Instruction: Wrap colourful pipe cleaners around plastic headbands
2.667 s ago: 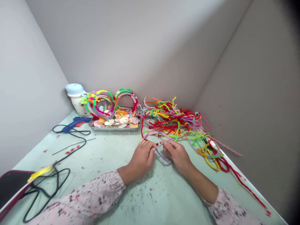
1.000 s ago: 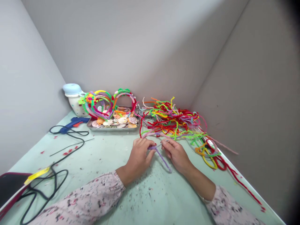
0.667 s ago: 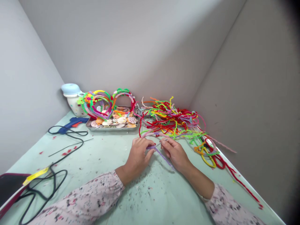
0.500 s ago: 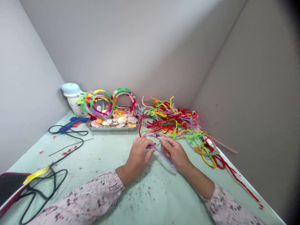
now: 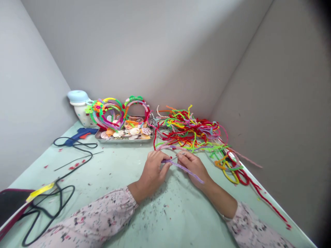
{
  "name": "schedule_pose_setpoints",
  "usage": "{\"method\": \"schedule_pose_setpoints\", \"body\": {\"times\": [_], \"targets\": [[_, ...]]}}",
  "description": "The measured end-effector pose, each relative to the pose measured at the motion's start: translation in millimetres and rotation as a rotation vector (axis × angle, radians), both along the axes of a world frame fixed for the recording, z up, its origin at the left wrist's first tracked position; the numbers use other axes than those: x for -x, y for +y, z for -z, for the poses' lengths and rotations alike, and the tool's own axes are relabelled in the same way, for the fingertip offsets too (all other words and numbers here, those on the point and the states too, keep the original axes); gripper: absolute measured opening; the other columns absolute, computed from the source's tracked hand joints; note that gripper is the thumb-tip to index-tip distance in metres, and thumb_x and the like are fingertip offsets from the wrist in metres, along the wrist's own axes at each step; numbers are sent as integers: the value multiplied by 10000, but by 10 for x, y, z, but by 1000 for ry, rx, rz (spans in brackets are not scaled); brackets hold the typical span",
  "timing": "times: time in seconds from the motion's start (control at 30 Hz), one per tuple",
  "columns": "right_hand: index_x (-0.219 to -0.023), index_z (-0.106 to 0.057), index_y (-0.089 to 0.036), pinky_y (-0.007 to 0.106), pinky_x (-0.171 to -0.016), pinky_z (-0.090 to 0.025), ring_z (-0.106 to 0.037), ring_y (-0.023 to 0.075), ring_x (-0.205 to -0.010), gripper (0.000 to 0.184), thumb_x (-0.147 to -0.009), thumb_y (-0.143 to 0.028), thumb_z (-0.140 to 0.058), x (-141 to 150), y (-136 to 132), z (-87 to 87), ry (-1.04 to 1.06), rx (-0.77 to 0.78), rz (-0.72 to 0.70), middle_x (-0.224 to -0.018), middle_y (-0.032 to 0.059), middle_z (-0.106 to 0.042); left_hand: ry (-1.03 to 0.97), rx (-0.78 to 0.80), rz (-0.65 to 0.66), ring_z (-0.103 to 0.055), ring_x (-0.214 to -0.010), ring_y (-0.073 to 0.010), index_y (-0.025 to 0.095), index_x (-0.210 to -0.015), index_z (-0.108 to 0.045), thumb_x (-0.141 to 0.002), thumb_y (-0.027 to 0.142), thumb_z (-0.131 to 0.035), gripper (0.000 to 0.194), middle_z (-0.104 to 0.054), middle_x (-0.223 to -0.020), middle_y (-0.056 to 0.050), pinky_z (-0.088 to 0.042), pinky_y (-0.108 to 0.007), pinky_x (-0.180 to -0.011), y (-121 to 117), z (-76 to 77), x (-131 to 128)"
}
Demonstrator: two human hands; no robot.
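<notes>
My left hand (image 5: 153, 171) and my right hand (image 5: 193, 168) meet low in the middle of the table, fingertips close together. Both pinch a lilac pipe cleaner (image 5: 184, 169), its near end at my left fingers. Its free length runs down to the right across the back of my right hand. A thin pale strand shows between my fingertips, too small to identify. Just beyond my hands lies a tangled heap of multicoloured pipe cleaners (image 5: 190, 132), its nearest strands almost touching my fingers.
Behind on the left stand pipe-cleaner-wrapped headbands (image 5: 111, 113) and a metal tray (image 5: 124, 140) of seashells. Further left are a blue glue gun (image 5: 80, 132), its black cord (image 5: 74, 160), and a blue-lidded white jar (image 5: 79, 105). Grey walls flank the table; scraps dot it.
The free end of the lilac pipe cleaner has swung from hanging down between my hands to lying out right across my right hand. My hands have barely moved.
</notes>
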State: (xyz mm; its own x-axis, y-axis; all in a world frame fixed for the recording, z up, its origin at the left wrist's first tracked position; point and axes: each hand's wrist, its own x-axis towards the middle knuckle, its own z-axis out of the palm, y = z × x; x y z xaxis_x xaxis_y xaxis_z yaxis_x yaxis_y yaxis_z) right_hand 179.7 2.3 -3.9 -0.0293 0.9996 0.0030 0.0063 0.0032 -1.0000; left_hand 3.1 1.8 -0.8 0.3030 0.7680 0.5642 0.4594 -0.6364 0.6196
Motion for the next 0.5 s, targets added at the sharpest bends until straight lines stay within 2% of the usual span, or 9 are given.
{"method": "schedule_pose_setpoints", "body": {"times": [0.23,0.4,0.5], "targets": [[-738,-601,-201,250,-452,-243,-339,90,-454,297,-802,-490,-612,-18,-9,22,-34,-22,-8,-535,-55,-446,-17,7,-5,-542,-859,-195,195,-883,-571,-860,206,-571,26,-612,-847,-33,-405,-350,-825,-14,-2,-2],[-701,-579,-202,251,-448,-220,-306,92,-437,297,-819,-475,-593,-18,-28,21,-56,-21,-13,-472,-68,-387,-31,29,-6,-540,-847,-187,193,-866,-581,-856,208,-578,18,-617,-841,-25,-397,-342,-821,-19,-6,-5],[-695,-580,-205,251,-446,-215,-318,92,-435,256,-801,-437,-603,-16,-27,8,-43,-38,-17,-503,-63,-421,-37,47,-9,-544,-847,-187,192,-861,-586,-859,226,-576,36,-621,-838,-25,-401,-341,-825,-23,-13,-5]]}}
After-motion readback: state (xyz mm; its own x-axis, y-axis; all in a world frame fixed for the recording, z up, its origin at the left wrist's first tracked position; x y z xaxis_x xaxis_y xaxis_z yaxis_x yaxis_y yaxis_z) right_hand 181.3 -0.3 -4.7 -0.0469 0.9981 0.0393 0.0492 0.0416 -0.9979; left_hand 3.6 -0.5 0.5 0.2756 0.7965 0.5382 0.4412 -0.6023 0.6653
